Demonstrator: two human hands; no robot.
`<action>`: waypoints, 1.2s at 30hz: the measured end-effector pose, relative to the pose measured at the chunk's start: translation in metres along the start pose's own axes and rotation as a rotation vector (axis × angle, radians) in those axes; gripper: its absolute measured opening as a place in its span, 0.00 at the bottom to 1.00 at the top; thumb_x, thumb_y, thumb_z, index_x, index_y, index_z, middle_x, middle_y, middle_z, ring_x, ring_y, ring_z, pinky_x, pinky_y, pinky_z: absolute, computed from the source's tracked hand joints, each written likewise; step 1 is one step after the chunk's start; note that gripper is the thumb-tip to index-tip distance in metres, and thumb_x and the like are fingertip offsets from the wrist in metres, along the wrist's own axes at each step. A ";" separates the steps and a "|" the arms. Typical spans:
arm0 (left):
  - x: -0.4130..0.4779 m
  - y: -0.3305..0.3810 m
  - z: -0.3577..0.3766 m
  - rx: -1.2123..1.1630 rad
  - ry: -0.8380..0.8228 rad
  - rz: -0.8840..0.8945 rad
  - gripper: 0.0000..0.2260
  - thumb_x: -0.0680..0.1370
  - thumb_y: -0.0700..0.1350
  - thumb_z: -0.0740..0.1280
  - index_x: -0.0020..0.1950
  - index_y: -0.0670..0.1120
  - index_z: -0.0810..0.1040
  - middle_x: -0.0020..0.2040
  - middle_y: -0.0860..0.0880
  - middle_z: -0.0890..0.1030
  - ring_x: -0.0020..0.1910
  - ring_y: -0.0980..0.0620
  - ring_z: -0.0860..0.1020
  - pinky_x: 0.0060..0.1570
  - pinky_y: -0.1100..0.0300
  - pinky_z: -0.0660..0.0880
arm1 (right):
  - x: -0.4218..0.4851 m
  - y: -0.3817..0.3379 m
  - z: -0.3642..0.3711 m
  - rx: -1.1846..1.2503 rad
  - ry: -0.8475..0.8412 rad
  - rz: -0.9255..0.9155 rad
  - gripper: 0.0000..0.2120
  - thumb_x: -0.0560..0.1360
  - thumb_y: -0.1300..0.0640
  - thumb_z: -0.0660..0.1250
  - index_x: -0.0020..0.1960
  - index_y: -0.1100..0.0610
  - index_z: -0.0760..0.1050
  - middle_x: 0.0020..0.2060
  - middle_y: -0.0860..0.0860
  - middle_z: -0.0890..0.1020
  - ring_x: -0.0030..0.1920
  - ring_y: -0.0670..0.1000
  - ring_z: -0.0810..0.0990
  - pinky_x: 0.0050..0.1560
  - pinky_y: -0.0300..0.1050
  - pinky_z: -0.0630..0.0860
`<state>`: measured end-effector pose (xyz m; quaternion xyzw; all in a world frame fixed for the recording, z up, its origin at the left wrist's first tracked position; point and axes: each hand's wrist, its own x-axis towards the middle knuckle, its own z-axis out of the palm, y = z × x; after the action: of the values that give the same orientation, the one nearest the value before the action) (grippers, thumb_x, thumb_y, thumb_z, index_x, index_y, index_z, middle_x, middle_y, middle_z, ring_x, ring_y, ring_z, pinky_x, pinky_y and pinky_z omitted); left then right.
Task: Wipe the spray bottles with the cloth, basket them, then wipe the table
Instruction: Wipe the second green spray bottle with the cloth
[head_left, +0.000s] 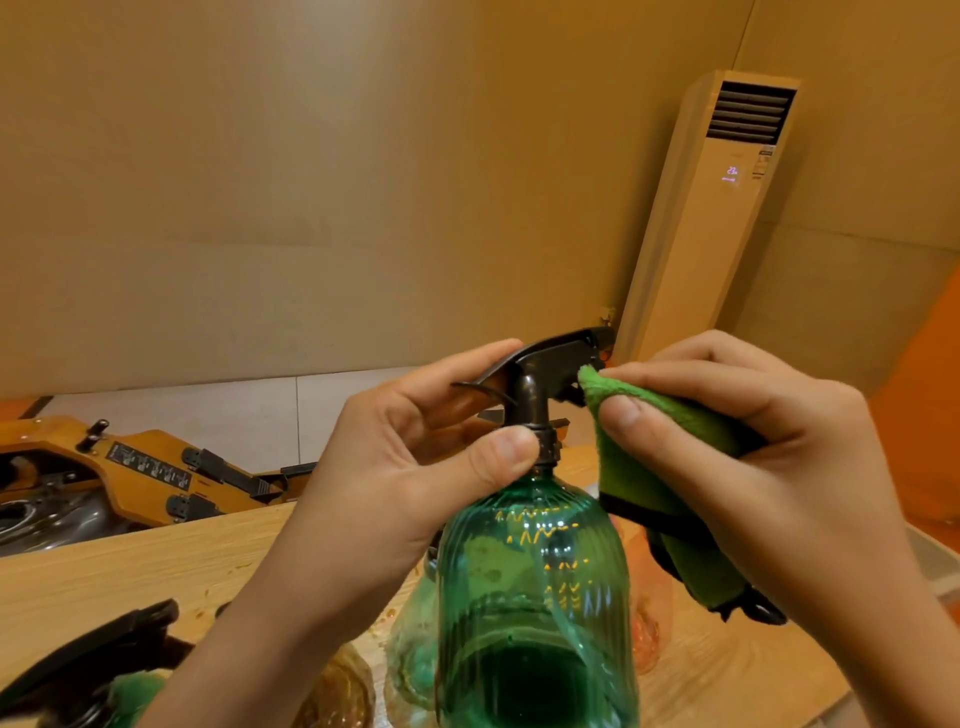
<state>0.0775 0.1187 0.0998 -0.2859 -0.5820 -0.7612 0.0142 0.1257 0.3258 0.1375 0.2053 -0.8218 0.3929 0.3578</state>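
Wooden worktop (156, 566) below; left hand (415, 467) grips the green spray bottle (535, 597) by its neck, held aloft, while right hand (769, 467) pinches the cloth (670, 447) against the nozzle. Basketing and table-wiping remain.

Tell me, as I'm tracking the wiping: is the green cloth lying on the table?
No, the right hand pinches the green cloth up against the spray bottle, above the table.

Wooden table (130, 571), spray bottle (104, 649) (lower left)
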 end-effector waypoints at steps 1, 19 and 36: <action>0.000 0.000 0.000 -0.007 -0.004 -0.003 0.26 0.69 0.47 0.77 0.67 0.52 0.82 0.59 0.45 0.86 0.58 0.41 0.85 0.57 0.53 0.82 | 0.001 0.000 0.001 0.006 0.019 0.016 0.07 0.74 0.50 0.73 0.51 0.45 0.86 0.45 0.43 0.84 0.47 0.46 0.83 0.40 0.31 0.75; 0.000 0.006 -0.003 -0.002 -0.029 0.073 0.23 0.68 0.45 0.78 0.63 0.55 0.83 0.62 0.49 0.85 0.53 0.44 0.87 0.51 0.57 0.82 | -0.003 -0.002 -0.003 0.367 0.009 0.299 0.09 0.64 0.51 0.77 0.44 0.47 0.84 0.39 0.52 0.86 0.34 0.51 0.85 0.33 0.43 0.80; -0.032 0.028 0.030 0.626 0.244 0.328 0.16 0.76 0.45 0.77 0.58 0.64 0.83 0.61 0.61 0.80 0.55 0.58 0.80 0.41 0.68 0.77 | -0.031 -0.028 -0.007 0.199 0.216 0.137 0.09 0.69 0.58 0.80 0.41 0.46 0.82 0.40 0.42 0.85 0.40 0.45 0.84 0.36 0.33 0.77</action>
<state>0.1268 0.1266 0.1151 -0.2644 -0.7270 -0.5623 0.2920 0.1666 0.3163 0.1312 0.1397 -0.7477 0.5156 0.3944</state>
